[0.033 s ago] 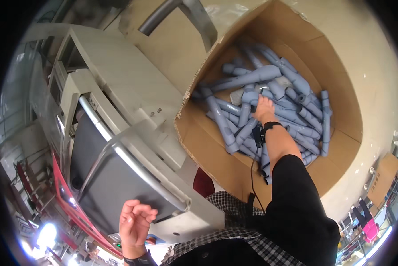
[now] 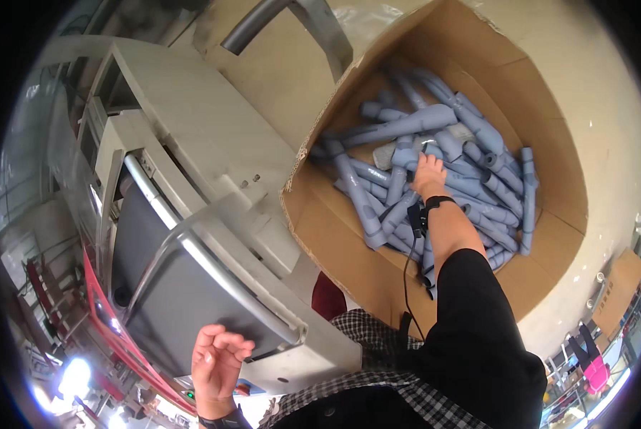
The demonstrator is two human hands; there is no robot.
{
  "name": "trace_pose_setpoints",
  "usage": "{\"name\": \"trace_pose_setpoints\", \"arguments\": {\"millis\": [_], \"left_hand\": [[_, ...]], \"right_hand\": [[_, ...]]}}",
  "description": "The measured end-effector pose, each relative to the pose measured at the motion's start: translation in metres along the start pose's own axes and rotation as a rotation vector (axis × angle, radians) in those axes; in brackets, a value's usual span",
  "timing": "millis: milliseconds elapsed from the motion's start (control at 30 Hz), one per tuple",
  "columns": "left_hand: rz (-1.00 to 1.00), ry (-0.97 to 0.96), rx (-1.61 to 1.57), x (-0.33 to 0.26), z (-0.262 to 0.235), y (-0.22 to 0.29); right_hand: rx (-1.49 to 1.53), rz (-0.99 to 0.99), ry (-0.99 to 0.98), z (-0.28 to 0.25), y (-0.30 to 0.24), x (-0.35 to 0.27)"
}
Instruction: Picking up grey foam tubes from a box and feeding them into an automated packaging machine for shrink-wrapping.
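Note:
My right hand (image 2: 430,175) reaches down into a large open cardboard box (image 2: 385,264). Its fingers are bent over one of the blue-grey tubes (image 2: 405,158) in the pile and look closed on it; the undersides of the fingers are hidden. Many similar tubes lie crisscross around the hand, some with swollen ends, others with hollow ends showing. My left hand (image 2: 219,360) is raised at the lower left, beside a machine with a dark belt (image 2: 185,286). Its fingers are loosely curled and apart, with nothing in them.
A pale machine housing (image 2: 192,129) with a metal rail (image 2: 213,268) stands left of the box. Behind is a bent grey metal tube handle (image 2: 320,32). A dark cable (image 2: 406,286) runs from my right wrist. Red framing (image 2: 117,336) edges the machine's left side.

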State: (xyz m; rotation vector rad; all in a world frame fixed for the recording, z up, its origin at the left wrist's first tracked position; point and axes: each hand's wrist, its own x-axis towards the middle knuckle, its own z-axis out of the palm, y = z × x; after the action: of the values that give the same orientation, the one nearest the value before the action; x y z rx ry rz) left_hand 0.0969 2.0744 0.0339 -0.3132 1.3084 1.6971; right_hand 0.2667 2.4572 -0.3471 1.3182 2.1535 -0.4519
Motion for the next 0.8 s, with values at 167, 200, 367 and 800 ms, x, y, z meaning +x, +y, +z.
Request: {"name": "trace_pose_setpoints", "arguments": {"millis": [167, 200, 367, 800], "left_hand": [[0.003, -0.039, 0.048, 0.002, 0.005, -0.005], [0.008, -0.043, 0.042, 0.002, 0.009, -0.004], [-0.105, -0.276, 0.041, -0.001, 0.015, 0.005], [-0.193, -1.009, -0.341, 0.021, 0.106, 0.007]], "right_hand": [[-0.129, -0.124, 0.026, 0.007, 0.019, -0.004], [-0.047, -0.192, 0.01, -0.003, 0.019, -0.011], [0.379, -0.515, 0.419, -0.104, 0.054, -0.125], [0.81, -1.645, 0.791, -0.278, -0.061, -0.389]]}}
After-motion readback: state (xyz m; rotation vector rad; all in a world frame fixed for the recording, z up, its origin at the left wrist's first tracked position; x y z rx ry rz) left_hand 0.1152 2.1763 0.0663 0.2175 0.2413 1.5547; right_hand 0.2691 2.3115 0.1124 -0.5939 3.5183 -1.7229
